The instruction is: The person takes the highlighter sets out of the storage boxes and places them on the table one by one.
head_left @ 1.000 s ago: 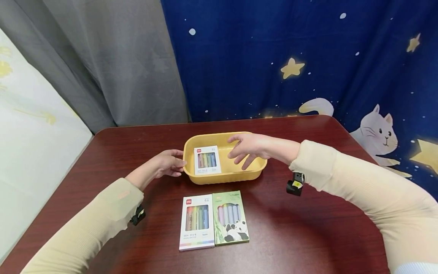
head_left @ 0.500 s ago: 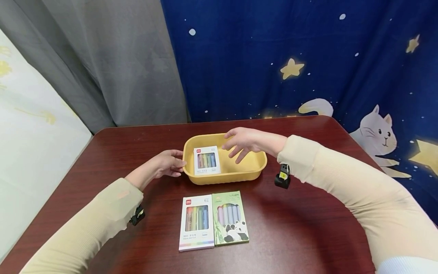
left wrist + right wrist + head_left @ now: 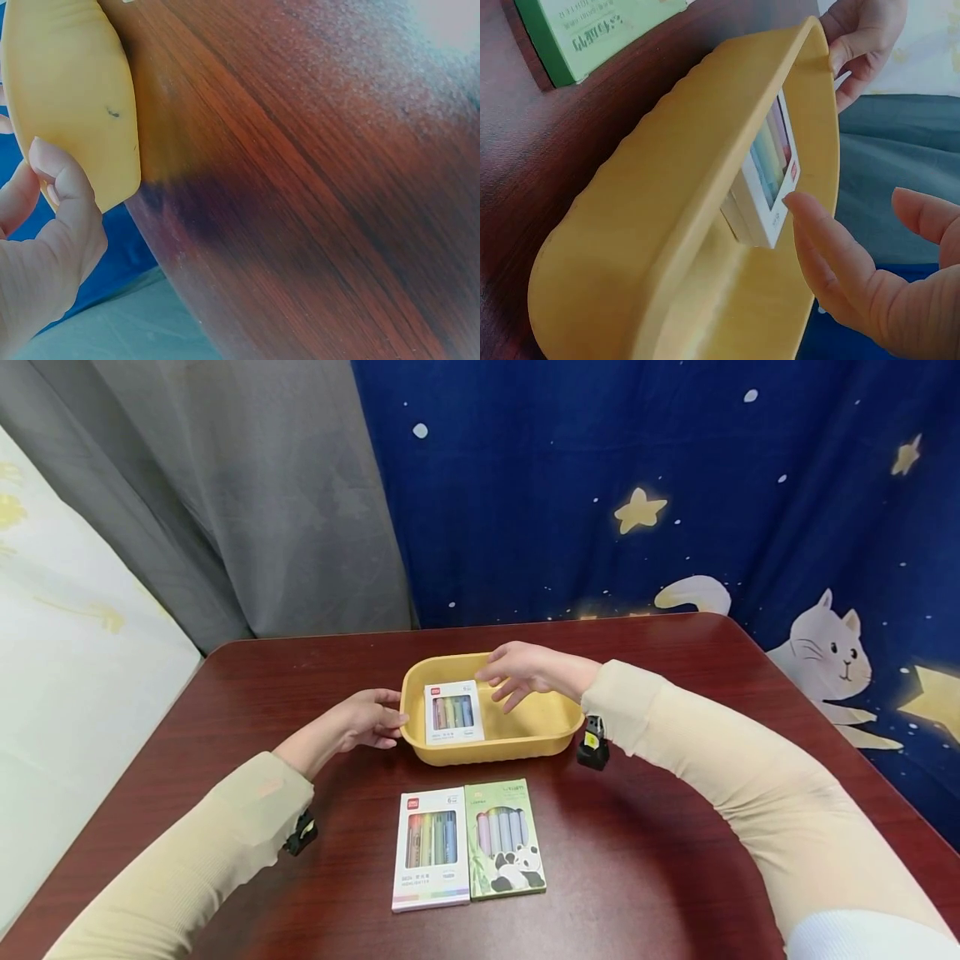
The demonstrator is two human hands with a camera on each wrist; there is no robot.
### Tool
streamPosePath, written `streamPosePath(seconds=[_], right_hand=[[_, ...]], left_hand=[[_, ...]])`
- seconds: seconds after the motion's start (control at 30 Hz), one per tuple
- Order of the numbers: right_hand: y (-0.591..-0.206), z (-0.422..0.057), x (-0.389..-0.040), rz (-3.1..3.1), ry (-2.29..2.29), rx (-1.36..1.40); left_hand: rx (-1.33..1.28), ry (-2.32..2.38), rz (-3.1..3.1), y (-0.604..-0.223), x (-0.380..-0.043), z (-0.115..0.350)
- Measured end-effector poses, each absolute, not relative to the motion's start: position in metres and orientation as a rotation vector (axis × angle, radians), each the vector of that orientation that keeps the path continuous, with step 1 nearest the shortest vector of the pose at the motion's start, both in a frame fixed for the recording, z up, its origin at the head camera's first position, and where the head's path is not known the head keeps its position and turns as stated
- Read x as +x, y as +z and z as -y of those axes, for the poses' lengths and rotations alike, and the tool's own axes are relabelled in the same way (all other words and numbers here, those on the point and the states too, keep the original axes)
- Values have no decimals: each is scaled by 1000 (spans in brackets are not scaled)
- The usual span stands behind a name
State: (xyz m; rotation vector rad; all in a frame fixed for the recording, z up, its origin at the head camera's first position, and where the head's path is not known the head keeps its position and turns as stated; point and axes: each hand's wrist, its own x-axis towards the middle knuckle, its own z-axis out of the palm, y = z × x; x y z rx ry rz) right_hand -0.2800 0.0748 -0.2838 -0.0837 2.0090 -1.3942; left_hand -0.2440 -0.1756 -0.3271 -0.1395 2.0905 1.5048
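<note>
A yellow plastic basket stands on the table, holding a white box of highlighters at its left side. My left hand pinches the basket's left rim, its thumb against the outer wall in the left wrist view. Over the basket's right half hangs my right hand, its fingers spread and nothing in them. In the right wrist view its fingertips come close to the upper edge of that white box. Nearer to me a second white highlighter box lies flat, side by side with a green panda-print box of pens.
The dark red wooden table runs back to a grey curtain and a blue curtain with stars and a cat. A white printed cloth borders the left side. Small black cameras hang under both sleeves.
My right hand has moved left across the basket toward the white box inside, its fingers dipping lower. The left hand keeps its place at the rim, and the boxes have not moved.
</note>
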Motion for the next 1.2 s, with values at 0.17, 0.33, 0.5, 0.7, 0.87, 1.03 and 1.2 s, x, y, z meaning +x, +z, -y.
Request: streamPosePath(seconds=[0.17,0.33,0.5,0.7,0.87,1.03,1.2], right_hand=[[-289,-71,-287,-2022,-1385,-53],[-294,-67,-293,-1998,-1404,-17],[-299,-63,-298,-1961,-1435,50],[-306,-58,-303,-1931,-1411,114],[-310,-53,-304,-1910,-1367,122],[-313,-49,-305,-1891,-1346,140],[-315,-45,-306,-1895,-1333,154]], left_hand=[[-135,1501,-2093,-328,-244,176],[-134,1501,-2095,-328,-245,177],[-128,1494,-2099,-327,-245,176],[-133,1490,-2100,-326,-245,175],[-134,1493,-2096,-327,-245,175],[-131,1495,-2093,-328,-245,175],[-124,1500,-2095,-328,-246,176]])
